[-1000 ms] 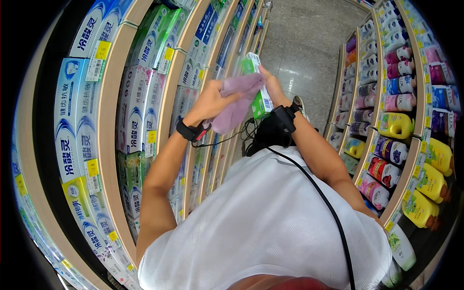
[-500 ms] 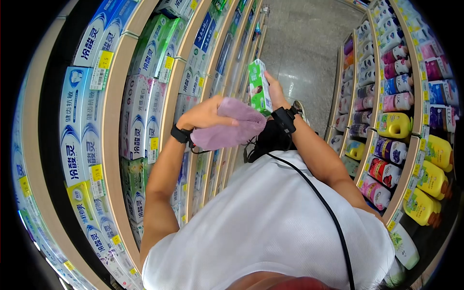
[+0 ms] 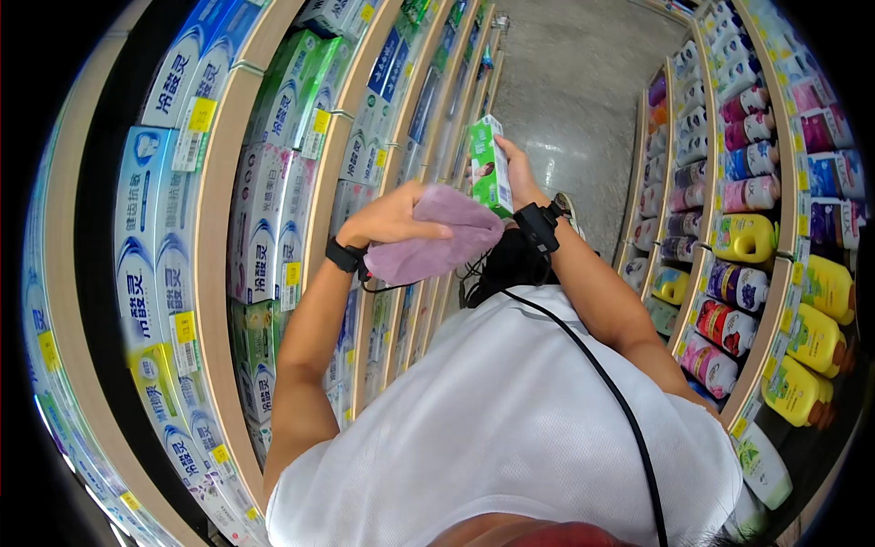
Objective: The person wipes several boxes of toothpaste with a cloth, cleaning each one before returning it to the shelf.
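A crumpled purple cloth is gripped by my left hand, with the thumb lying over it. My right hand holds a green and white toothpaste box upright along its right edge. The cloth's right end comes up close to the lower part of the box. Both hands are out in front of my body, nearer to the toothpaste shelves on the left. Black bands circle both wrists.
Shelves of boxed toothpaste with yellow price tags rise close on the left. Opposite stand shelves with rows of bottles, including yellow jugs. A grey floor runs between them. A black cable crosses my white shirt.
Both hands keep their hold and stay almost in place. The cloth has shifted slightly and its folds look different; the box has dropped a touch.
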Available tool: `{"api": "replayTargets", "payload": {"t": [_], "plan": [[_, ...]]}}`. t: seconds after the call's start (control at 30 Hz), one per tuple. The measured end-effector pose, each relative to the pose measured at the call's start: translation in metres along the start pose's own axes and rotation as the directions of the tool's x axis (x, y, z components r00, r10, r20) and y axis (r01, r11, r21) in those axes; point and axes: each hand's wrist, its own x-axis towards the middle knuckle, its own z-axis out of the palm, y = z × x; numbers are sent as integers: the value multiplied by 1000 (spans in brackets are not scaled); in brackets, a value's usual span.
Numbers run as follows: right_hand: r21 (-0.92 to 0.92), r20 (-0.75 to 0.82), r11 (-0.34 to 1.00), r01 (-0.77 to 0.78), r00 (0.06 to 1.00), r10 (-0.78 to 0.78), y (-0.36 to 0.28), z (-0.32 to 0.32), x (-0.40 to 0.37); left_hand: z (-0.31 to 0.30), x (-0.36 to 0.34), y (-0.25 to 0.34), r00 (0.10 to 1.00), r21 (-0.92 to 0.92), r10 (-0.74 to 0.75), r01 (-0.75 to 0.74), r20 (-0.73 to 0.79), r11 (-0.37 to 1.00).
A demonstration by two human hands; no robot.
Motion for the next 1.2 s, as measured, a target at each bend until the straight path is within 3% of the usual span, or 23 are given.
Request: {"api": "replayTargets", "payload": {"t": [0.07, 0.1, 0.17, 0.23, 0.37, 0.43, 0.5, 0.53, 0.57, 0.6, 0.63, 0.67, 0.73, 0.87, 0.93, 1.03, 1.2], "plan": [[38, -1, 999, 4, 1000, -4, 2, 0, 4, 0, 0, 2, 995, 59, 65, -70, 77, 996], [84, -15, 996, 21, 1000, -20, 3, 0, 5, -1, -1, 2, 996, 61, 61, -65, 60, 996], [85, -4, 996, 26, 1000, -26, 5, -2, 5, -1, 0, 3, 982, 184, -16, -20, 190, 983], [141, -48, 990, 12, 999, -5, 6, -4, 6, 1, 3, -13, 981, 193, 31, -68, 191, 979], [1, -24, 1000, 29, 999, -29, 0, -8, 8, 2, 4, -24, 979, 260, 52, -104, 198, 960], [1, -14, 991, 131, 991, -131, -5, 5, 2, -3, 5, -33, 987, 315, 58, -104, 153, 943], [-420, -76, 812, 405, 876, -476, -17, 43, -12, -1, 1, -31, 992, 383, 25, -70, 121, 921], [-580, 98, 587, 565, 764, -638, -19, 43, -8, -2, -1, -27, 992, 387, 2, -50, 124, 921], [-589, 132, 575, 567, 770, -624, -25, 54, -9, -5, -2, -22, 996, 381, 17, -51, 90, 923], [-711, 379, 181, 680, 587, -716, -33, 70, -17, -6, -3, -20, 994, 405, 28, -70, 108, 912], [-683, 632, -245, 688, 389, -670, -40, 82, -25, -5, -3, -21, 991, 425, 39, -91, 130, 900], [-637, 727, -386, 668, 353, -589, -46, 92, -25, -4, -2, -28, 992, 410, 54, -95, 110, 907], [-601, 773, -411, 685, 368, -517, -47, 106, -22, -3, 2, -44, 995, 439, 6, -51, 104, 897], [-510, 856, -480, 714, 368, -362, -44, 125, -13, -4, -1, -46, 994, 466, 96, -111, 55, 878], [-480, 877, -506, 717, 377, -299, -42, 135, -9, -5, 0, -46, 986, 458, 95, -147, 134, 877], [-400, 916, -556, 728, 334, -222, -44, 154, 0, -4, 4, -57, 993, 454, 30, -77, 110, 888], [-238, 969, -668, 705, 219, -114, -53, 196, 22, -5, -2, -47, 997, 510, 44, -70, 63, 857]]}}
